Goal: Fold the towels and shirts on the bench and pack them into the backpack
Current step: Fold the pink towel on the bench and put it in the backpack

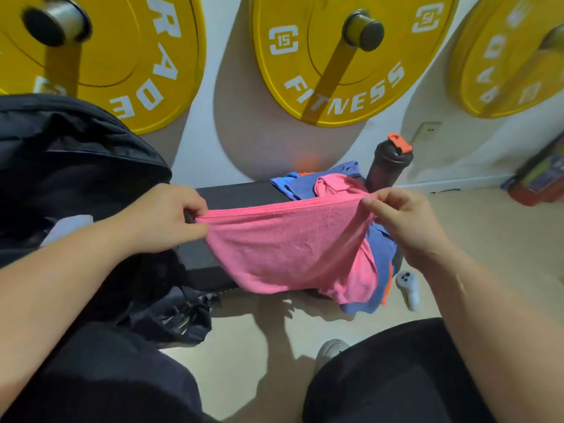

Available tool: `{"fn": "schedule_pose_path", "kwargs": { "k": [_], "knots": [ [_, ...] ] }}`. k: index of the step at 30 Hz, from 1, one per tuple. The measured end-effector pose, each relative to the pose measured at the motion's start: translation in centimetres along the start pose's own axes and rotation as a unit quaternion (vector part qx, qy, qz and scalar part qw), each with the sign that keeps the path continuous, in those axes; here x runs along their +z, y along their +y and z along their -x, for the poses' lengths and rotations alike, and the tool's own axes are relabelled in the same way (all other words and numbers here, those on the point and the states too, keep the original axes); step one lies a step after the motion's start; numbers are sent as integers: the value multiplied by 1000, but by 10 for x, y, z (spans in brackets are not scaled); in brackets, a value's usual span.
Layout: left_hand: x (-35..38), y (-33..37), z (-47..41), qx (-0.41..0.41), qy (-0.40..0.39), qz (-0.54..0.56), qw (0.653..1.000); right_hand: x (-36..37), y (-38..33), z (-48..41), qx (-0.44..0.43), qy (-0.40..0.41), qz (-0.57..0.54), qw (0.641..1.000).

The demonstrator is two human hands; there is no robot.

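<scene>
Head view: a pink towel is hanging stretched between two hands at the centre of the frame.
Left hand: is gripping the towel's top edge at its 9 o'clock end, fingers curled round bunched cloth.
Right hand: is pinching the top edge at its 3 o'clock end between thumb and fingertips.
Towel position: is being held above the near edge of the bench, its lower hem sagging toward 6 o'clock and covering part of the bench front.
Blue shirt: is lying crumpled on the bench at 1 o'clock from the towel, and is spilling over the bench edge at 5 o'clock; orange trim is showing.
Backpack: is sitting at 9 o'clock, black, partly behind the left forearm.
Shaker bottle: is standing upright at 1 o'clock, just beyond the shirt; dark body, orange cap.
Controller: is lying on the floor at 4 o'clock, white.
Weight plates: are hanging on wall pegs at 12 o'clock, yellow.
</scene>
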State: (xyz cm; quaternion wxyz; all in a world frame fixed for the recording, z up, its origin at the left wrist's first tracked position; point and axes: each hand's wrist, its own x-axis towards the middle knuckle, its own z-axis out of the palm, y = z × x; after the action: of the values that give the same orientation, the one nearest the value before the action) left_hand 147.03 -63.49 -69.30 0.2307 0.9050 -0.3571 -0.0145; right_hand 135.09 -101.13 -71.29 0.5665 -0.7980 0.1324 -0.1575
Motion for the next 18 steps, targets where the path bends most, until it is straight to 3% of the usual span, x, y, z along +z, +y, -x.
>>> {"fn": "schedule_pose_path", "kwargs": {
  "k": [7,13,18],
  "knots": [
    [11,10,20,-88,-34,129,987,8,16,26,2,6,37,999],
    [12,11,29,-104,-25,206,973,11,21,29,18,-30,38,999],
    [14,12,33,-108,-1,221,969,10,25,26,13,-9,51,999]
  ]
}}
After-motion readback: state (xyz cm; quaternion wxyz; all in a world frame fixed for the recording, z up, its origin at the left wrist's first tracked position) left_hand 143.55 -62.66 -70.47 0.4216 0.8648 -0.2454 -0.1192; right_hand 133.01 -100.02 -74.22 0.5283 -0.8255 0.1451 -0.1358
